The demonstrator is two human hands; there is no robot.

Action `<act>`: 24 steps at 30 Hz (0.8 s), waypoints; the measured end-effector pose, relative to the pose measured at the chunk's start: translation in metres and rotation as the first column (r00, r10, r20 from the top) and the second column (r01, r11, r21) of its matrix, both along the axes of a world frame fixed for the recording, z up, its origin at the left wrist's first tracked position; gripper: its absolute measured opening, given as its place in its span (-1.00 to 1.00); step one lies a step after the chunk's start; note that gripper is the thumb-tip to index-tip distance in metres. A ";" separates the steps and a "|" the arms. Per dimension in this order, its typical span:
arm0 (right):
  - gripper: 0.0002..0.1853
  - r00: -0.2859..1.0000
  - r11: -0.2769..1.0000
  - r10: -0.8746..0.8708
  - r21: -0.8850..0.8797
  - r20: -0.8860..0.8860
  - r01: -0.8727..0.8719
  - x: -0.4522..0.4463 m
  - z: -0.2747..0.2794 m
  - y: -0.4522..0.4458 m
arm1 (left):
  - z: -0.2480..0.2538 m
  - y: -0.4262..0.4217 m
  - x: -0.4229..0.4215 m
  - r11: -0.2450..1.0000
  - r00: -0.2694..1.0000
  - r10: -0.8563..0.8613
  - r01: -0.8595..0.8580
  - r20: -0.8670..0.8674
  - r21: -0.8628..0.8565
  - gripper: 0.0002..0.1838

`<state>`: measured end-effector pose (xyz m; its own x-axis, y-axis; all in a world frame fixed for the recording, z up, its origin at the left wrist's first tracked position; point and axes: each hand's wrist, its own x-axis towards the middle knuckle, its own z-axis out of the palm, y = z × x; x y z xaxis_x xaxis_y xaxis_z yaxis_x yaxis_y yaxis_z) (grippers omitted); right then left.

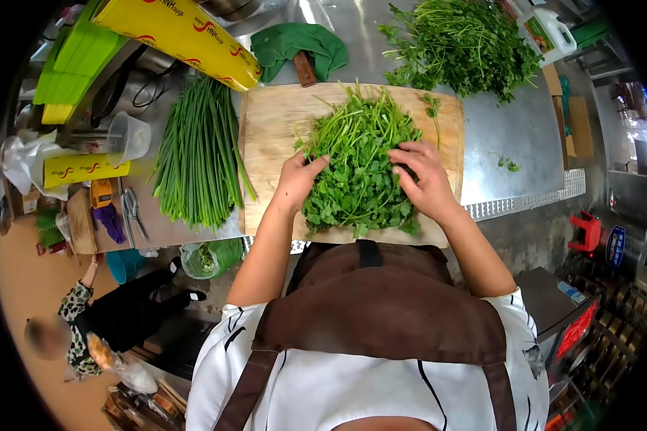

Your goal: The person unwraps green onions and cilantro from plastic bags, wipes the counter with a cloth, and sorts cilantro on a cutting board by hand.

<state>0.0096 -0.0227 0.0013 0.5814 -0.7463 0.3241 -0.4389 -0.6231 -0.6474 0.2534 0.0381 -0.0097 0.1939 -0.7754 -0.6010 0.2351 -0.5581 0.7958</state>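
A loose heap of cilantro (359, 161) lies on the wooden cutting board (273, 118), its pale stems pointing away from me and its leaves towards me. My left hand (302, 176) rests against the heap's left side, thumb stretched over the leaves; its other fingers are partly hidden. On the opposite side, my right hand (425, 176) touches the leaves with its fingers apart and bent. Both hands are open around the heap. One small sprig (433, 108) lies apart near the board's upper right.
Long green chives (200, 154) lie left of the board. Behind it are a green cloth (295, 43) with a brown wooden handle (304, 70) and a yellow box (187, 39). More leafy herbs (464, 47) sit at the back right. Scissors (134, 212) lie far left. Another person (115, 316) stands at lower left.
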 end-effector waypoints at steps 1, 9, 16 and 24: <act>-0.72 0.998 0.998 -0.024 -0.054 0.056 0.027 0.005 0.005 -0.001 | 0.001 0.000 -0.002 1.000 1.000 -0.012 0.012 0.024 -0.010 -0.65; -0.67 0.968 0.980 -0.091 -0.195 -0.235 0.045 0.055 0.026 -0.020 | -0.001 0.002 -0.002 0.996 0.999 -0.038 0.039 0.013 -0.076 -0.65; -0.60 0.989 0.992 -0.081 -0.108 -0.126 0.067 0.032 0.036 -0.037 | -0.006 0.004 0.002 0.996 0.998 -0.037 0.042 0.056 -0.077 -0.65; -0.62 0.823 0.797 -0.365 0.603 0.436 0.034 0.015 0.023 -0.044 | -0.005 0.003 0.001 0.988 0.973 -0.071 0.098 0.218 -0.117 -0.64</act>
